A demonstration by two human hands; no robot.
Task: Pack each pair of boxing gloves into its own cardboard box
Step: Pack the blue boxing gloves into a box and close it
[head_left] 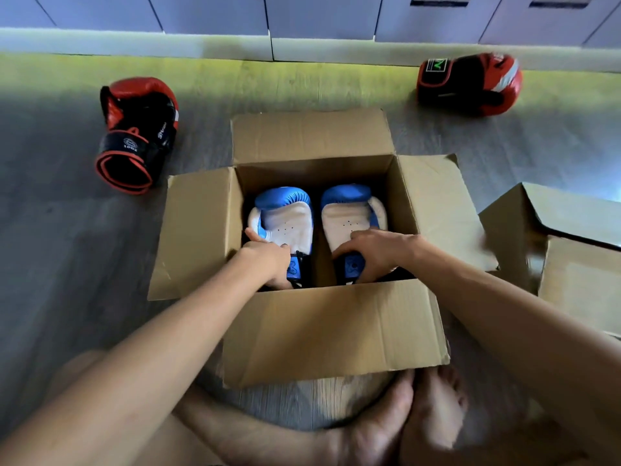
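Grip, left: Your left hand (268, 260) was curled round the wrist cuff of the blue and white padded boxing glove on the left (285, 216), the thumb lying on its white palm.
Grip, right: Your right hand (373, 252) was bent down over the cuff of the matching blue and white glove on the right (349, 213), holding it.
Where: Both gloves lay inside the open brown cardboard box (329, 331) on the grey floor (67, 247) in front of you, side by side with a gap between them.
Done: This pair looked packed. The box's four flaps stood open, not yet folded.
Left to do: A red and black boxing glove (137, 132) lay left of the box. A second red and black glove (470, 84), likely its partner, lay well apart at far right. A second open cardboard box (578, 284) sat just beside the first, probably for them.
Look of the gloves: Palms up, white with small vent holes. Blue padding curled over the far ends, and the cuffs pointed towards you.
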